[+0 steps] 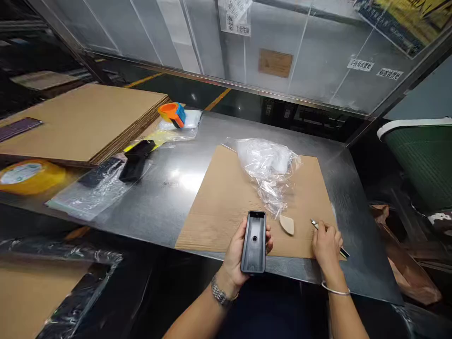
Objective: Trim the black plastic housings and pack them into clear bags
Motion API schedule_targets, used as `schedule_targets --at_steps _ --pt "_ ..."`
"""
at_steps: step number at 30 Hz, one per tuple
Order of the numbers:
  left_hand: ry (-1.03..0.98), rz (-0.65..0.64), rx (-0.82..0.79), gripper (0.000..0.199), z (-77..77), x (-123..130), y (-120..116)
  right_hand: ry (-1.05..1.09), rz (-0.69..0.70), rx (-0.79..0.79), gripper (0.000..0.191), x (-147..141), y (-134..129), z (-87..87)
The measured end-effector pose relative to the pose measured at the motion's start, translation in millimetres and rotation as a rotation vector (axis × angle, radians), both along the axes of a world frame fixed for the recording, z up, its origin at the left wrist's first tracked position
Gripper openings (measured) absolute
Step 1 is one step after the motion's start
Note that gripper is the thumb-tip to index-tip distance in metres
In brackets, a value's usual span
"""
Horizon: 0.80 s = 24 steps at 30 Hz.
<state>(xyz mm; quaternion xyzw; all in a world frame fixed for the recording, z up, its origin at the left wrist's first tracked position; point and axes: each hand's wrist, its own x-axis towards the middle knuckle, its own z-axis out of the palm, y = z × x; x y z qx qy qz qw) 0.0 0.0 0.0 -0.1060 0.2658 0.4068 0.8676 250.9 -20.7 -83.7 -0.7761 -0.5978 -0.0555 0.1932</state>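
Note:
My left hand (236, 256) is wrapped round a black rectangular tray-like part (254, 242), its hollow side with a small hole facing up. At the right edge of a cardboard sheet (219, 207), my right hand (326, 245) has its fingers closed on a slim knife (343, 253), whose metal tip points up and left. Between the hands lies a small beige curved piece (286, 225) on the cardboard. Just beyond it sits a crumpled clear plastic bag (270, 162) with something white inside.
To the left are stacked cardboard sheets (84, 117), a yellow tape roll (33, 176), an orange and blue tape dispenser (172, 114) and a black part (136, 160) on plastic bags. A metal-framed panel (212, 47) rises behind the metal table (155, 197).

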Motion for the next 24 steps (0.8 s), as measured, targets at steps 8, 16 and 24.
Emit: schedule_targets --at_steps 8,16,24 --pt "0.033 -0.04 0.098 0.045 4.3 9.8 -6.2 0.333 0.31 0.061 0.031 -61.3 -27.5 38.2" --pt "0.648 0.213 0.464 0.056 -7.4 18.3 -16.9 0.63 0.673 -0.156 0.065 -119.1 -56.9 64.2" --pt "1.319 0.177 1.28 0.051 -18.5 0.2 -10.0 1.429 0.354 -0.186 0.046 -104.7 -56.3 26.9"
